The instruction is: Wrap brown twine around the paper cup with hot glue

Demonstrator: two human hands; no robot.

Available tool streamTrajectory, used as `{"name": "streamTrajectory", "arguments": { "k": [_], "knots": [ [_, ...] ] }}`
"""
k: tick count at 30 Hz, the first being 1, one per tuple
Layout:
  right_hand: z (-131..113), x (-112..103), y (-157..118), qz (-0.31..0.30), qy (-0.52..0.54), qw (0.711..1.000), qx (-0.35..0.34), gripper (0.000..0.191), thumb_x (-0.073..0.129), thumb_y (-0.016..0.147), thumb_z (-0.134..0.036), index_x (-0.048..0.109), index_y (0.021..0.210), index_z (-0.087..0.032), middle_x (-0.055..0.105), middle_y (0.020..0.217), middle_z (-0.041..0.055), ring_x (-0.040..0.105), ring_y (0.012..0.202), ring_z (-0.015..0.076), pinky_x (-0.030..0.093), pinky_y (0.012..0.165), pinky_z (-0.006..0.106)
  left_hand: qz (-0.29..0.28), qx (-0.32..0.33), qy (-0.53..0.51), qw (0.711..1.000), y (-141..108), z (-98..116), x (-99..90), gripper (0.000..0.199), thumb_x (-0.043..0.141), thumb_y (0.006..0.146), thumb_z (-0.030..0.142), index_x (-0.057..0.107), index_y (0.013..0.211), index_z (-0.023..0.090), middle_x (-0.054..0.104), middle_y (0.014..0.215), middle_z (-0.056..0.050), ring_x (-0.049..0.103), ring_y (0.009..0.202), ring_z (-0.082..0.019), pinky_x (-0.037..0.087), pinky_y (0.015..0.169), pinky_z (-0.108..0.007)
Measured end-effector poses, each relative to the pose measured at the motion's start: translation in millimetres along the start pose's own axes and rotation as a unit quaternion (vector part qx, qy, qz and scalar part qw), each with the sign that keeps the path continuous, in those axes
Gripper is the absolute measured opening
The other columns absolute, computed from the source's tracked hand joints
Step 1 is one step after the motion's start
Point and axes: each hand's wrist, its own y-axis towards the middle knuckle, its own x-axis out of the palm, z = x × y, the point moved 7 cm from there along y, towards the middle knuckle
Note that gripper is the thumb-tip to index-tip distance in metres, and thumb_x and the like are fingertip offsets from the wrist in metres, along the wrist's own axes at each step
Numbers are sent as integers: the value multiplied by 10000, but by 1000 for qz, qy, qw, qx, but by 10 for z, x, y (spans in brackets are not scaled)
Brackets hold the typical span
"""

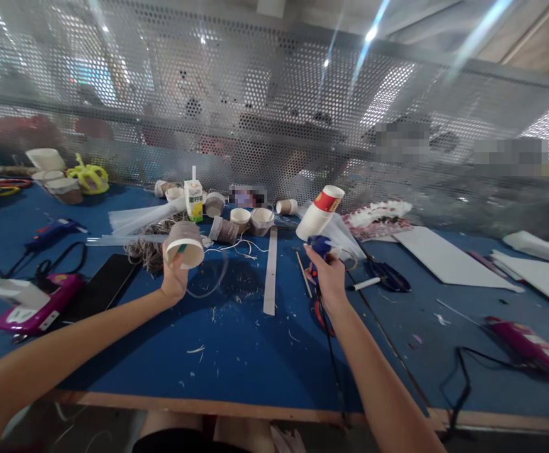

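Note:
My left hand (175, 280) is closed on a paper cup (185, 239) wrapped in grey-brown cord, tilted with its white rim toward me. A clear loop (217, 286) hangs beside this cup. In my right hand (328, 280) is a blue glue gun (319, 246), its dark cable running down past the table's front edge. Behind the left hand lies a tangle of brown cord (149, 246). Between my hands a pale flat strip (270, 274) rests on the blue table (236, 352). Close to the right hand lies a thin wooden stick (303, 272).
Several wrapped cups (224, 230) and a drink carton (194, 200) stand at the back. A leaning cup stack (321, 212) is behind my right hand. Left are another glue gun (52, 234) and a purple power strip (41, 305); right are white boards (448, 258) and another power strip (531, 345).

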Motion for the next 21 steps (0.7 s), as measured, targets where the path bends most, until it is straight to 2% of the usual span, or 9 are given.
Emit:
{"name": "streamTrajectory", "arguments": {
  "k": [3,5,6,8,10,13,15,18,21],
  "knots": [
    [17,52,1,-24,83,996,13,420,838,518,-456,530,632,-194,443,458,-87,377,344,52,271,281,191,76,-4,-38,996,15,27,-73,559,419,873,600,263,1351,356,562,1257,-28,589,1149,-242,530,926,-416],
    [9,117,-28,-57,123,991,18,412,844,507,-444,576,685,-186,475,516,-78,373,373,40,272,290,175,80,-9,-49,996,5,98,-43,599,547,820,571,316,1320,336,566,1231,-52,602,1121,-229,532,925,-395],
    [-2,154,-54,-75,137,988,18,404,840,516,-437,598,716,-183,502,555,-69,376,388,35,278,299,171,66,-13,-51,996,-1,141,-4,631,630,775,540,353,1299,324,568,1218,-66,609,1103,-233,538,914,-385],
    [-35,225,-123,-109,152,982,15,375,821,556,-428,625,767,-187,558,637,-48,391,410,30,296,320,168,-7,-11,-45,999,-12,250,128,696,708,721,503,366,1293,302,551,1224,-94,594,1111,-252,536,913,-393],
    [-54,317,-212,-159,141,977,20,334,780,616,-446,633,773,-191,595,668,-30,398,402,32,315,331,179,-53,11,-35,998,-24,376,211,766,756,681,463,357,1310,286,484,1297,-112,535,1192,-279,505,965,-425],
    [-14,480,-378,-258,107,959,56,303,721,665,-467,631,725,-184,575,550,-29,382,334,52,287,305,200,-80,21,4,997,-20,490,256,853,794,649,382,326,1358,307,403,1327,-105,488,1226,-292,498,976,-451],
    [53,555,-486,-304,98,944,85,273,699,670,-440,635,693,-176,496,429,-55,346,281,58,250,288,201,-97,21,49,994,-13,523,275,806,794,645,327,384,1338,297,398,1276,-92,474,1227,-296,500,976,-455],
    [165,600,-602,-331,83,934,102,286,658,697,-445,623,627,-169,405,332,-77,292,223,54,207,270,200,-120,22,54,991,-18,532,297,752,779,649,278,412,1305,283,382,1254,-86,468,1227,-299,500,973,-462],
    [224,610,-678,-346,24,935,74,354,640,730,-504,601,596,-178,417,305,-68,328,215,72,243,271,212,-132,16,31,991,-36,502,310,762,774,627,234,400,1290,272,363,1266,-95,465,1221,-307,497,968,-477]
  ]
}}
